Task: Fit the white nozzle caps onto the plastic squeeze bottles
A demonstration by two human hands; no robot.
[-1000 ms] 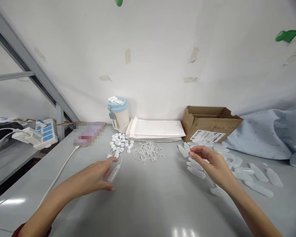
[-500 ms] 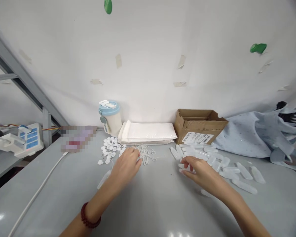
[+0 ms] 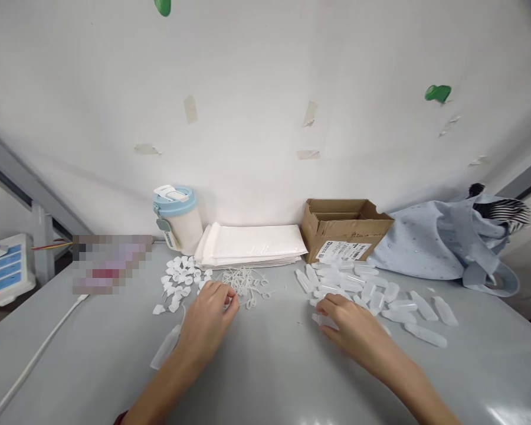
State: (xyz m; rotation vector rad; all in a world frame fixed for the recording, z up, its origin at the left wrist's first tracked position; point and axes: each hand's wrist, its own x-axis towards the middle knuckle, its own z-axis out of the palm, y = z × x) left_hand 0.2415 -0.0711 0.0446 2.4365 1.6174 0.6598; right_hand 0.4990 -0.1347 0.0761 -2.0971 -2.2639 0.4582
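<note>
My left hand (image 3: 210, 313) has its fingers curled in toward the thumb, beside a heap of thin white looped strips (image 3: 246, 283). Whatever its fingertips may hold is hidden. Small white caps (image 3: 177, 278) lie scattered just beyond it. Left of my left wrist, a translucent bottle (image 3: 166, 347) lies flat with a thin strand near its upper end. My right hand (image 3: 345, 319) closes its thumb and fingers on a small translucent plastic bottle (image 3: 324, 320), partly covered by the hand. More of these bottles (image 3: 367, 289) lie loose behind and to the right of it.
Along the wall stand a cup with a blue lid (image 3: 177, 218), a stack of white packets (image 3: 256, 242), an open cardboard box (image 3: 345, 236) and a light blue bag (image 3: 425, 236). At left are a blurred-out flat object (image 3: 115, 260), a white cable (image 3: 39, 351) and a power strip (image 3: 9, 268).
The view has turned a little to the right. My right fingers have closed on a bottle and shifted it slightly. My left hand has drawn back a little from the strips.
</note>
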